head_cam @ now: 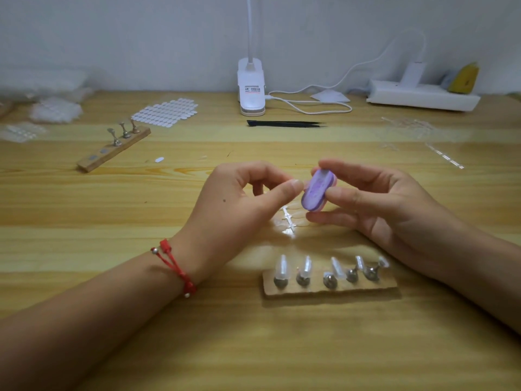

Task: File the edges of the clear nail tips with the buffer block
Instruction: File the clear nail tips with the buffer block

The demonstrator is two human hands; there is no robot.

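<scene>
Fingers [352,169] of the right hand [394,210] clasp the purple oval buffer block [317,193]; left hand [239,201] pinched, contents indiscernible. A hard stroke could flick whatever it holds away.

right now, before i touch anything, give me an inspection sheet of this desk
surface: wooden table
job's things: purple buffer; five clear tips on near stand
clutter: far stand, sticker sheet, tweezers, bags, sprue
grips: right grip holds buffer; left grip curled beside it, contents too small to tell
cables: white cable loops from lamp toward power strip
surroundings: plain wall
</scene>
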